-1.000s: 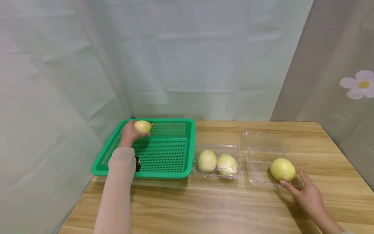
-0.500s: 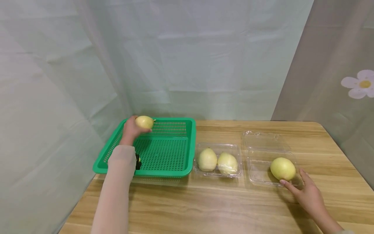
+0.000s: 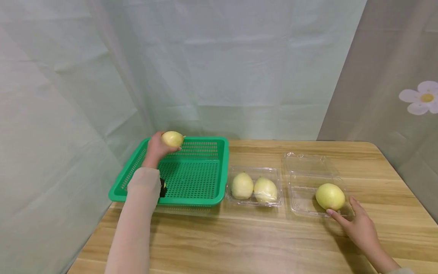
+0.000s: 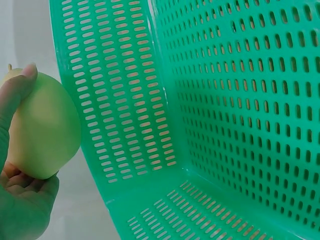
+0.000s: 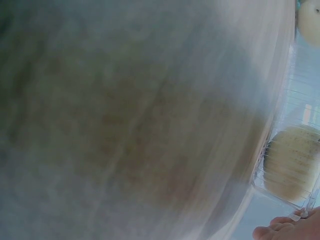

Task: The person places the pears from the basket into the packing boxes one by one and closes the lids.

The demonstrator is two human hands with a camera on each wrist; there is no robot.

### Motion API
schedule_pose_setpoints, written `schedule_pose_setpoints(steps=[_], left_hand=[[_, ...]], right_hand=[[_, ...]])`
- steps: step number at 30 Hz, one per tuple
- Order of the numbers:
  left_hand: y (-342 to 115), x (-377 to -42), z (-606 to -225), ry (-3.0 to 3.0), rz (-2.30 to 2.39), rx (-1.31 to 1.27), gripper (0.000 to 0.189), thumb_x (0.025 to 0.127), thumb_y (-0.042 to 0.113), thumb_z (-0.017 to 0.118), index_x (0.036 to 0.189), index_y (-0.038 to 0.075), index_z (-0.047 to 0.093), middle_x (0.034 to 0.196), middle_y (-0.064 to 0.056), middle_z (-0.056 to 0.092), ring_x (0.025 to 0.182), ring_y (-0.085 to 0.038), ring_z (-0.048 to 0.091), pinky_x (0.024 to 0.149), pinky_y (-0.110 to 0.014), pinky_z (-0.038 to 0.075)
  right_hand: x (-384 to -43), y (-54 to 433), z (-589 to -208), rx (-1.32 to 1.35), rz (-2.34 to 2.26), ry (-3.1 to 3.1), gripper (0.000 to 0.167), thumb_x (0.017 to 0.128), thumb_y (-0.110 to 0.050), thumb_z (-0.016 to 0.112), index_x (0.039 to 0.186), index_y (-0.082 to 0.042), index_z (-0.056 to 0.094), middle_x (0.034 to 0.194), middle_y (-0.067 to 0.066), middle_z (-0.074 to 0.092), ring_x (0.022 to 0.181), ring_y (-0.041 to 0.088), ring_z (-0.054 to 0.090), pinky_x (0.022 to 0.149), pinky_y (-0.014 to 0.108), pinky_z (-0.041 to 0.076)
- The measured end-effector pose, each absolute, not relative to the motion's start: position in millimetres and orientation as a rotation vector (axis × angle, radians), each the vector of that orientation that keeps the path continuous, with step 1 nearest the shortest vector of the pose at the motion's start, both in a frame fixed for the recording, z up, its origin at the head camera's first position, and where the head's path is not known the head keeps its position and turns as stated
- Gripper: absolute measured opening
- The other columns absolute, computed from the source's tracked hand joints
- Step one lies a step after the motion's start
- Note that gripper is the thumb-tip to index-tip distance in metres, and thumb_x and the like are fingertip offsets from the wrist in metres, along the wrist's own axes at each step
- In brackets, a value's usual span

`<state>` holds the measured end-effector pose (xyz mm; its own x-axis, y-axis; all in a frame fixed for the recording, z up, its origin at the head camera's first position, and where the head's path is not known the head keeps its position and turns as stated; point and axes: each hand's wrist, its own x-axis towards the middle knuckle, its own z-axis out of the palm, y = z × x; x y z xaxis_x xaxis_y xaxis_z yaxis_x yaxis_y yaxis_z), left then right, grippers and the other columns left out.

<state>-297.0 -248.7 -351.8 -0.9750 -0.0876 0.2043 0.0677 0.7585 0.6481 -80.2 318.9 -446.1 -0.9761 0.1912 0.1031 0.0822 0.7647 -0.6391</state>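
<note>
My left hand [image 3: 158,147] grips a yellow-green pear [image 3: 172,139], raised over the back left of a green perforated basket [image 3: 224,167]. In the left wrist view this pear [image 4: 47,127] lies between thumb and fingers, its stem showing, beside the basket wall [image 4: 110,100]. An open clear plastic box [image 3: 301,205] at the right contains one pear [image 3: 330,196]. My right hand [image 3: 362,230] rests at its front right corner, thumb at the front edge, fingers extended along the right side. In the right wrist view, fingertips [image 5: 285,227] appear beside the box and its pear [image 5: 292,162].
Between basket and open box stands another clear box [image 3: 254,173] with two pears [image 3: 242,185] in it. The open box's lid [image 3: 308,163] lies back behind it. A small black object [image 3: 162,188] shows beside the left sleeve. Pale curtains rise behind the wooden table [image 3: 239,239].
My left hand has lifted the pear higher and slightly right, up to the basket's back rim. The right hand and both boxes stay in place.
</note>
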Motion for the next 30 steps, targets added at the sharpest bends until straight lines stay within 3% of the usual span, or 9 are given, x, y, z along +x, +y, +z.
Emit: schedule_pose_setpoints(steps=[17,30], left_hand=[[-232,-301,-341,-2.715,-1.007,-0.041,0.085,0.068,0.025,0.084,0.135,-0.006,0.043,0.129,-0.027,0.052,0.113,-0.041,0.051,0.095,-0.054,0.042],[-217,-299,-331,-2.728,-1.039,-0.128,0.084,0.070,0.025,0.084,0.137,-0.002,0.041,0.130,-0.024,0.051,0.110,-0.040,0.052,0.090,-0.054,0.045]], right_hand=[[-81,319,-445,-0.197,1.000,-2.807,0.097,0.089,-0.041,0.064,0.140,0.021,0.011,0.140,0.047,0.015,0.126,0.065,0.018,0.096,0.074,0.023],[-80,316,-446,-0.209,1.028,-2.789,0.096,0.089,-0.041,0.064,0.140,0.021,0.011,0.141,0.046,0.015,0.128,0.064,0.016,0.099,0.072,0.020]])
